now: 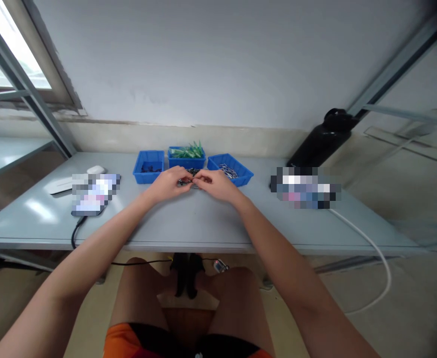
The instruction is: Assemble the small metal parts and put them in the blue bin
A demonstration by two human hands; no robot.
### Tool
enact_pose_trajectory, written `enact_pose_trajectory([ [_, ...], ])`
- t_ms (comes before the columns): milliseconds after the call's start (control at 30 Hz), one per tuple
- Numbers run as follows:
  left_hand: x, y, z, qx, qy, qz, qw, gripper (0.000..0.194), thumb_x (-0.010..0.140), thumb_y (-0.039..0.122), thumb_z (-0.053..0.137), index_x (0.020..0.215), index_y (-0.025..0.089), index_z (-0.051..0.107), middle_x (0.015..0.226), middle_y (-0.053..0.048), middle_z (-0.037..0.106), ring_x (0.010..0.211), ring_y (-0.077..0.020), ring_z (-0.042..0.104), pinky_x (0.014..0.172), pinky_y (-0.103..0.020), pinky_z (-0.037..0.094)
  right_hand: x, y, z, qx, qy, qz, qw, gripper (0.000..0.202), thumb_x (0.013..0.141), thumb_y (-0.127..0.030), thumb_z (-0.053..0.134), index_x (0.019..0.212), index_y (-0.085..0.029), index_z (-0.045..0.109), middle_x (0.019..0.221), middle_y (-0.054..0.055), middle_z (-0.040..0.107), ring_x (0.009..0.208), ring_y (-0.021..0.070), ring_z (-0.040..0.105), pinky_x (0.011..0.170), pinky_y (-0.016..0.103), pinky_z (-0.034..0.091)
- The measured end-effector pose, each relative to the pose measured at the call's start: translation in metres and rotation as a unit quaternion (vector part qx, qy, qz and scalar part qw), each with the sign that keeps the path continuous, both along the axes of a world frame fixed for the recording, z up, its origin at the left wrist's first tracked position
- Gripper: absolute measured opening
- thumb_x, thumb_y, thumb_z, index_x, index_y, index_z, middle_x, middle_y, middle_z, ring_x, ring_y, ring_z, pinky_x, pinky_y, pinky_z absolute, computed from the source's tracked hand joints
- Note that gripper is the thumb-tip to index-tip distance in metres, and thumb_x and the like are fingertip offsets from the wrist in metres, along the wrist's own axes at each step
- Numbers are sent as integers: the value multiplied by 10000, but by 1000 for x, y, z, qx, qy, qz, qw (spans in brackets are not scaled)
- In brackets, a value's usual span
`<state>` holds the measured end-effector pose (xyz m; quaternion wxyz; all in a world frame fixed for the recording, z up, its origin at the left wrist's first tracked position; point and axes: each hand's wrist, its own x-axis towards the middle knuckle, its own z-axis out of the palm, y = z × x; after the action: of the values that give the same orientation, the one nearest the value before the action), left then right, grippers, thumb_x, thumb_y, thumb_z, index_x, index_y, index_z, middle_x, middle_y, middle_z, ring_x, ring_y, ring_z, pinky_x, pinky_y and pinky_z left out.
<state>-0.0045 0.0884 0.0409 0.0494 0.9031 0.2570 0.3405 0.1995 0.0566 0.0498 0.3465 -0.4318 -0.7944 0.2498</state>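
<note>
Both hands meet at the middle of the table, in front of the blue bins. My left hand (170, 182) is closed, its thumb and fingers pinched together. Close against it, my right hand (217, 184) is closed in a pinch too, with the fingertips almost touching. Whatever is between the fingers is too small to make out. Just behind and under the fingertips lies a small heap of dark and silvery pieces (193, 171), partly hidden by the hands. A blue bin (147, 180) with dark pieces stands behind my left hand, and a blue bin (245, 178) of thin metal pieces behind my right.
Between them, a third blue bin (186, 163) holds green pieces (184, 152). A cabled phone (95, 196) and a white case (96, 170) lie at left. At right, a black bottle (321, 141) stands behind another blurred-out device (304, 189) with a white cable (368, 238).
</note>
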Motion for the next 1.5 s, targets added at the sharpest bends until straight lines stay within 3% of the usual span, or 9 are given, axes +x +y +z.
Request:
enact_pose_trajectory([
  [400, 0, -3, 5, -2, 11, 5, 1000, 143, 872, 249, 559, 937, 175, 663, 846, -49, 678, 838, -169, 626, 740, -276, 486, 0, 1, 0, 11, -11, 7, 1000, 216, 823, -297, 490, 855, -167, 659, 687, 13, 634, 623, 126, 516, 614, 248, 359],
  [767, -1, -1, 4, 24, 24, -2, 999, 183, 903, 301, 520, 870, 172, 645, 818, -43, 674, 815, -169, 618, 728, -275, 472, -1, 0, -1, 4, -4, 0, 1000, 264, 863, -381, 496, 838, -168, 649, 662, 8, 610, 607, 124, 502, 597, 257, 353],
  [967, -1, -2, 5, 51, 109, 33, 992, 181, 902, 275, 506, 860, 174, 650, 831, -50, 673, 823, -177, 618, 716, -271, 474, 1, 0, -1, 26, 12, -7, 1000, 248, 825, -400, 583, 918, -181, 654, 676, -2, 619, 597, 120, 506, 607, 254, 375],
  [1100, 0, -4, 5, 69, 143, 31, 987, 184, 901, 269, 505, 860, 172, 656, 816, -53, 666, 813, -179, 616, 699, -266, 472, -1, 1, -3, 46, -7, -19, 999, 221, 846, -383, 548, 878, -190, 652, 650, -8, 601, 594, 120, 498, 603, 250, 365],
  [1500, -3, -2, 7, 21, 6, 57, 998, 184, 870, 290, 532, 932, 179, 666, 843, -45, 681, 800, -161, 626, 705, -259, 480, 4, 2, 0, 27, -14, -32, 999, 211, 851, -362, 526, 830, -184, 639, 664, 5, 621, 608, 127, 514, 598, 249, 359],
])
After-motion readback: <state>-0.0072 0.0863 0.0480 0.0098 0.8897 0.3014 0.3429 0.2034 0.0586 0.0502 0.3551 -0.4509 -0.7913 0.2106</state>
